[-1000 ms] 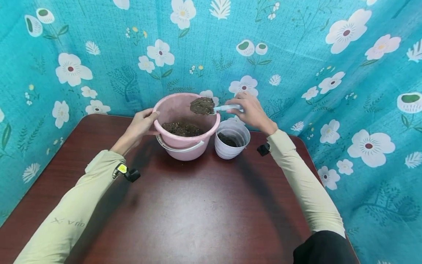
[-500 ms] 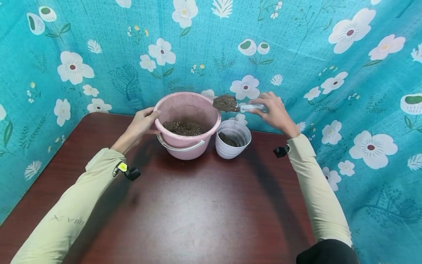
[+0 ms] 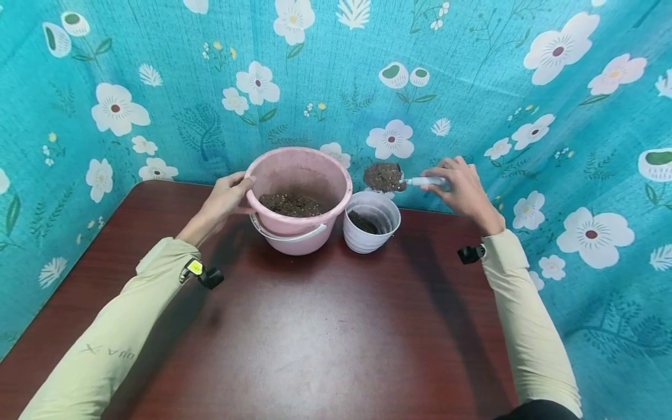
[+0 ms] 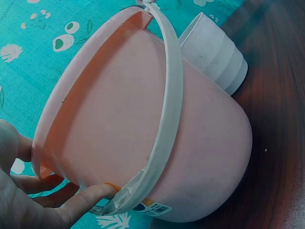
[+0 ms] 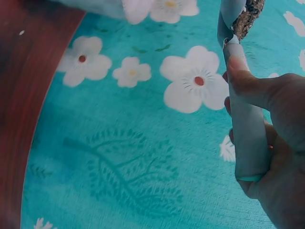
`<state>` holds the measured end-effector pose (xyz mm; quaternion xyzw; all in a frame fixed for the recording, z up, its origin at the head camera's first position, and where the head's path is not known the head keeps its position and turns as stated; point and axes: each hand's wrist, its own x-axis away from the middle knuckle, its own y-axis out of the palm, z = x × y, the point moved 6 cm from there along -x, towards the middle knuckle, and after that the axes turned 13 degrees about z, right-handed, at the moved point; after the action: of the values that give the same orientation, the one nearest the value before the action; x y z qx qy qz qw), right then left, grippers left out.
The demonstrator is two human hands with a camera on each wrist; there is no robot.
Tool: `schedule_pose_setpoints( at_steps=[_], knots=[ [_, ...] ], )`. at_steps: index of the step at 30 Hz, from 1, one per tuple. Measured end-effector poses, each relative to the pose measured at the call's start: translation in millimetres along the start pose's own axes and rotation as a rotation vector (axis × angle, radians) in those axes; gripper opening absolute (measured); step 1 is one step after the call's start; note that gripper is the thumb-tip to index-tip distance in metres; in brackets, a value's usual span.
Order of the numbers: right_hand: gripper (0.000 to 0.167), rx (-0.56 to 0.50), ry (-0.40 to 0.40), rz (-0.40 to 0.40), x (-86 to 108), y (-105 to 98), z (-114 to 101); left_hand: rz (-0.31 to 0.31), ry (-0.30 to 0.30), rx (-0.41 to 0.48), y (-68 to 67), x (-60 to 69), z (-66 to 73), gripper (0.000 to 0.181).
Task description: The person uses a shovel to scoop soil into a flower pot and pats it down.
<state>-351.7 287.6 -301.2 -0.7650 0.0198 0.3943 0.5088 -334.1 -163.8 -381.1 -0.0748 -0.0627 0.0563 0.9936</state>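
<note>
A pink bucket (image 3: 299,236) with soil (image 3: 291,205) in its bottom stands toward the back of the table. My left hand (image 3: 224,201) grips its rim on the left side; in the left wrist view, the thumb and fingers (image 4: 90,200) hold the rim near the white bail handle (image 4: 172,95). My right hand (image 3: 459,185) holds a garden trowel by its pale blue handle (image 5: 249,133). A heap of soil (image 3: 385,177) covers the trowel's blade, above the white ribbed pot (image 3: 366,240). Some dark soil lies inside that pot, which stands just right of the bucket.
The dark red-brown table (image 3: 315,326) carries the bucket and pot near its back edge. A turquoise flowered curtain (image 3: 336,76) hangs close behind and along the right side. A small camera sits on each wrist.
My right hand has carried the loaded trowel rightward from above the bucket to above the white pot, dipping slightly at the end. The left hand has kept its grip on the bucket's rim.
</note>
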Motion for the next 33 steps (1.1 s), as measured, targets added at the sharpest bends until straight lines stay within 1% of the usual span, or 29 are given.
schedule_pose_setpoints(
  at_steps=[5, 8, 13, 17, 21, 26, 29, 33],
  knots=[
    [0.02, 0.051, -0.076, 0.045, 8.6, 4.8, 2.3, 0.001, 0.005, 0.003, -0.2, 0.9, -0.7, 0.058],
    [0.02, 0.088, -0.14, 0.083, 11.1, 9.3, 0.9, -0.001, 0.006, 0.01, -0.2, 1.3, -1.1, 0.058],
    [0.022, 0.196, -0.26, 0.136, 12.4, 18.8, -4.2, 0.004, 0.006, 0.022, -0.9, 1.3, -1.8, 0.058],
    [0.02, 0.267, -0.318, 0.176, 13.1, 20.7, -8.4, -0.003, 0.01, 0.033, 0.0, 1.2, -2.1, 0.058],
    [0.015, 0.285, -0.335, 0.187, 11.1, 18.8, -12.3, -0.005, 0.014, 0.029, 0.3, 1.3, -1.7, 0.059],
    [0.016, 0.285, -0.321, 0.195, 6.4, 15.7, -14.5, 0.003, 0.022, 0.019, -0.8, 1.1, 0.2, 0.058],
    [0.018, 0.287, -0.318, 0.23, 3.8, 13.5, -15.6, 0.002, 0.024, 0.021, -0.6, 0.9, 0.7, 0.058],
    [0.021, 0.322, -0.314, 0.278, 0.0, 10.8, -20.9, -0.002, 0.019, 0.024, 0.0, 1.2, 0.2, 0.058]
  ],
)
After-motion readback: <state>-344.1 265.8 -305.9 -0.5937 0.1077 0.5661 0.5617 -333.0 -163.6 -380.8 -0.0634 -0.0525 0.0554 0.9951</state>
